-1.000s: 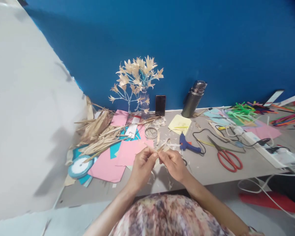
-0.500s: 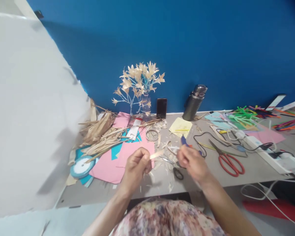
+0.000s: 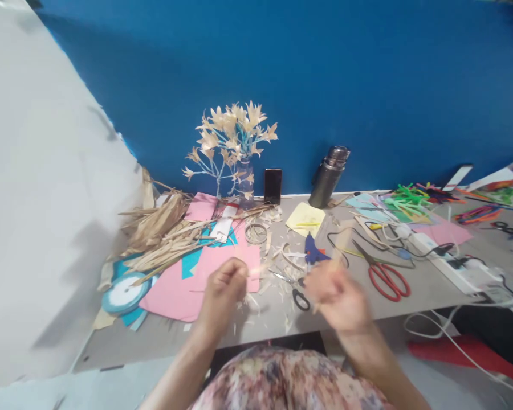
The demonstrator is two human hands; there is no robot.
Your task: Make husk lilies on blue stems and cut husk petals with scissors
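My left hand (image 3: 226,287) is closed, pinching a short pale strip (image 3: 259,270) between thumb and fingers above the pink paper. My right hand (image 3: 338,295) is smeared by motion but looks closed. Another pale strip (image 3: 342,244), also blurred, sticks up from its fingers. Black-handled scissors (image 3: 301,299) lie on the table beside my right hand, with pale scraps around their blades. Just beyond that hand is a blue glue gun (image 3: 313,249). Pink paper sheets (image 3: 226,263) lie beyond my left hand.
Dried husks (image 3: 162,228) and a ribbon spool (image 3: 126,293) lie on the left. Behind stand a vase of husk flowers (image 3: 233,134), a phone (image 3: 272,186) and a flask (image 3: 329,176). Red-handled scissors (image 3: 389,282) and a power strip (image 3: 444,265) lie right.
My right hand has turned, and a pale strip now shows upright above it. My left hand keeps its pinch on the other strip. The whole view has shifted slightly.
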